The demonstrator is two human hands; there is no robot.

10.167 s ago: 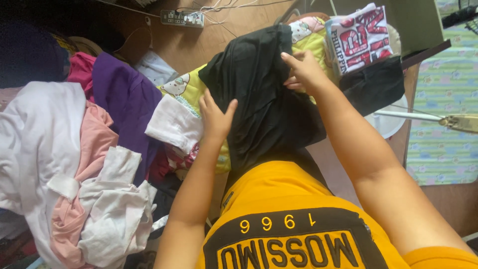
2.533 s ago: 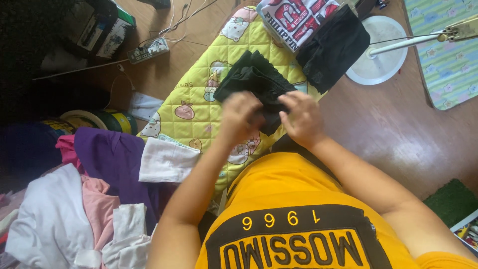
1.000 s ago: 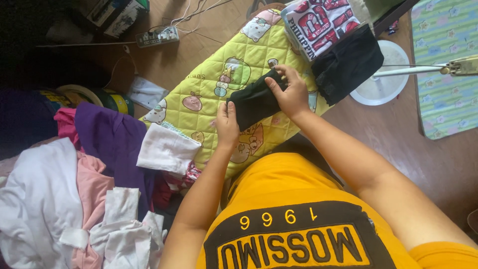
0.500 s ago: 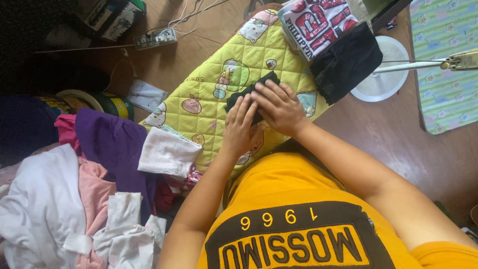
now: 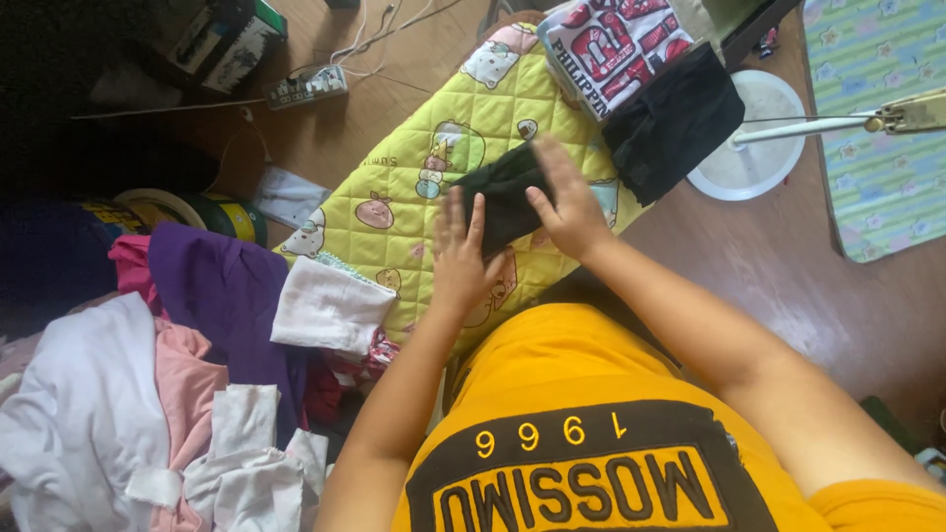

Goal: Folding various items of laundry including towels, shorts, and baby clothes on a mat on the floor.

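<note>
Viewing from the head camera, I see both hands pressed flat on a folded black garment (image 5: 505, 197) that lies on a yellow quilted pad (image 5: 414, 167) printed with cartoon figures. My left hand (image 5: 461, 258) is spread open, palm down, with its fingertips on the near left edge of the garment and its heel on the pad; it grips nothing. My right hand (image 5: 562, 202) is likewise open and flat, fingers extended along the garment's right side, resting on it without closing on it.

At the far end of the pad sit a folded red-and-white printed cloth (image 5: 616, 44) and, just beside it, a folded black cloth (image 5: 675, 123) that overhangs the pad's edge. A white folded cloth (image 5: 330, 307) touches the pad's near left corner. Left of that lie a purple garment (image 5: 222, 296) and a heap of white and pink laundry (image 5: 128, 424). A power strip (image 5: 307, 87) lies on the wooden floor (image 5: 778, 266), and a white round stand base (image 5: 754, 148) sits to the right of the pad.
</note>
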